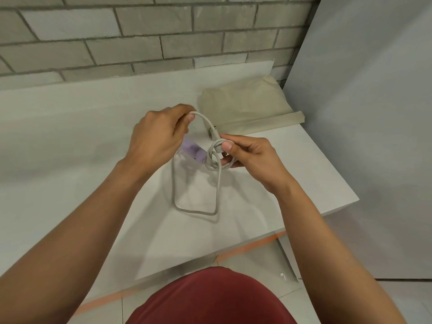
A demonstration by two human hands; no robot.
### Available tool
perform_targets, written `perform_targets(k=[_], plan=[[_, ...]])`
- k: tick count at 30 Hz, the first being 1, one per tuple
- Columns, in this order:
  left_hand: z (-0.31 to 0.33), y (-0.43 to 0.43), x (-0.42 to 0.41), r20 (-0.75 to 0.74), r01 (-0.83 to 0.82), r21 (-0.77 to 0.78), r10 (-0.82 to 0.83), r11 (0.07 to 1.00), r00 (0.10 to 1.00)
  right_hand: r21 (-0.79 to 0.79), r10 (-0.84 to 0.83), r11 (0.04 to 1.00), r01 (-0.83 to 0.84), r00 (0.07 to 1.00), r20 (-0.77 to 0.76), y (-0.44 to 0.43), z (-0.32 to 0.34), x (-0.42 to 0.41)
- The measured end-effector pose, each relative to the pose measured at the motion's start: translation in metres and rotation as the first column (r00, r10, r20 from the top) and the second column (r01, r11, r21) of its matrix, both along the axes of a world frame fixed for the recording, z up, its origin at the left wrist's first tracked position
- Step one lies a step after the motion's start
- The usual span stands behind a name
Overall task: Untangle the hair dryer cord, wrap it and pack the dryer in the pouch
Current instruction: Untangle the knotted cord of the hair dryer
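Against a brick wall (pixel 140 31), white table (pixel 70 136), pouch (pixel 245 101).

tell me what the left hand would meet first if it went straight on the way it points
Likely the beige pouch lying beyond it; the left hand, gripping the cord, points that way, though its height over the table is unclear.

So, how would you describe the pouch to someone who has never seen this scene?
Start at the white table under the brick wall. In its far right corner lies the pouch, the only soft beige cloth thing there.
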State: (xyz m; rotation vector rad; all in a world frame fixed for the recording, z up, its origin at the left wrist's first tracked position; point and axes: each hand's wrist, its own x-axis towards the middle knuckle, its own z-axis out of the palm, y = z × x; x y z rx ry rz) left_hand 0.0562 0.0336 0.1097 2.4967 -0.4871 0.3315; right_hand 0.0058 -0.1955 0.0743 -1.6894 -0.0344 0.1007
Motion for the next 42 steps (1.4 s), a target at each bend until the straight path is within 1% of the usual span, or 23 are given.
perform_targets(k=[1, 4, 6, 8, 9, 10, 13, 17, 22, 25, 27, 30, 31, 32, 33, 34, 35, 36, 37, 39, 40, 42], plan=[[0.0, 0.002, -0.001, -0.034, 0.027, -0.026, -0.028, 0.999, 0.999, -0.005, -0.003, 1.0, 0.003, 1.0, 0.002, 0.001, 0.0, 0.0], [-0.002, 0.011, -0.001, -0.08, 0.064, -0.014, -0.065, 0.998, 0.995, 0.005, -0.016, 1.0, 0.016, 1.0, 0.001, 0.003, -0.002, -0.001], [-0.006, 0.024, 0.003, -0.079, 0.012, -0.027, -0.014, 1.0, 0.997, 0.004, -0.04, 0.999, 0.04, 0.999, 0.014, 0.003, -0.003, -0.002], [-0.01, 0.041, 0.009, -0.038, -0.053, 0.0, 0.053, 0.999, 0.998, -0.015, -0.073, 0.997, 0.073, 0.997, 0.022, 0.002, -0.006, -0.002], [-0.01, 0.049, 0.012, -0.04, -0.066, 0.008, 0.066, 0.998, 0.997, -0.024, -0.084, 0.996, 0.085, 0.996, 0.021, 0.0, -0.007, -0.002], [-0.008, 0.056, 0.013, -0.073, -0.069, 0.006, 0.069, 0.998, 0.995, -0.032, -0.091, 0.995, 0.092, 0.996, 0.019, -0.002, -0.008, -0.003], [-0.006, 0.081, 0.011, -0.233, -0.03, -0.002, 0.029, 1.0, 0.972, -0.06, -0.119, 0.991, 0.12, 0.993, 0.021, -0.007, -0.01, -0.002], [-0.022, 0.096, 0.005, -0.428, 0.115, 0.079, -0.07, 0.99, 0.901, -0.065, -0.146, 0.987, 0.148, 0.989, 0.025, -0.014, -0.015, 0.0], [-0.062, 0.079, 0.003, -0.566, 0.205, 0.166, -0.077, 0.965, 0.821, -0.064, -0.124, 0.99, 0.125, 0.992, 0.026, -0.017, -0.016, 0.0], [-0.079, 0.069, 0.005, -0.588, 0.222, 0.232, -0.045, 0.947, 0.807, -0.037, -0.102, 0.994, 0.103, 0.995, 0.018, -0.016, -0.015, 0.0], [-0.093, 0.067, 0.005, -0.587, 0.213, 0.322, 0.018, 0.923, 0.809, -0.018, -0.096, 0.995, 0.096, 0.995, 0.014, -0.016, -0.014, 0.0], [-0.109, 0.068, 0.002, -0.537, 0.213, 0.531, 0.131, 0.82, 0.833, 0.005, -0.093, 0.996, 0.093, 0.996, 0.005, -0.015, -0.013, 0.001], [-0.111, 0.067, 0.0, -0.502, 0.208, 0.573, 0.139, 0.793, 0.854, 0.003, -0.087, 0.996, 0.087, 0.996, 0.003, -0.016, -0.013, 0.0], [-0.109, 0.065, -0.002, -0.471, 0.199, 0.569, 0.117, 0.798, 0.874, -0.005, -0.079, 0.997, 0.079, 0.997, 0.005, -0.016, -0.013, 0.0], [-0.105, 0.061, -0.004, -0.45, 0.196, 0.505, 0.063, 0.84, 0.891, -0.015, -0.069, 0.997, 0.069, 0.998, 0.007, -0.017, -0.013, 0.0], [-0.098, 0.055, -0.007, -0.434, 0.198, 0.386, -0.012, 0.901, 0.901, -0.023, -0.06, 0.998, 0.06, 0.998, 0.008, -0.017, -0.014, -0.001], [-0.089, 0.048, -0.011, -0.411, 0.204, 0.228, -0.096, 0.952, 0.906, -0.027, -0.053, 0.998, 0.053, 0.999, 0.006, -0.018, -0.014, -0.001], [-0.079, 0.038, -0.016, -0.396, 0.203, 0.064, -0.161, 0.977, 0.904, -0.024, -0.045, 0.999, 0.045, 0.999, 0.003, -0.018, -0.015, -0.002], [-0.068, 0.027, -0.02, -0.39, 0.192, -0.086, -0.21, 0.978, 0.897, -0.013, -0.033, 0.999, 0.033, 0.999, 0.001, -0.017, -0.015, -0.002], [-0.047, 0.005, -0.026, -0.428, 0.17, -0.32, -0.302, 0.932, 0.852, 0.031, -0.002, 1.0, 0.002, 1.0, 0.0, -0.016, -0.015, -0.003], [-0.041, -0.004, -0.026, -0.448, 0.182, -0.39, -0.359, 0.902, 0.819, 0.055, 0.016, 0.998, -0.016, 1.0, -0.001, -0.015, -0.014, -0.003], [-0.036, -0.016, -0.025, -0.458, 0.225, -0.462, -0.448, 0.858, 0.768, 0.075, 0.049, 0.996, -0.049, 0.999, -0.004, -0.013, -0.013, -0.003]])
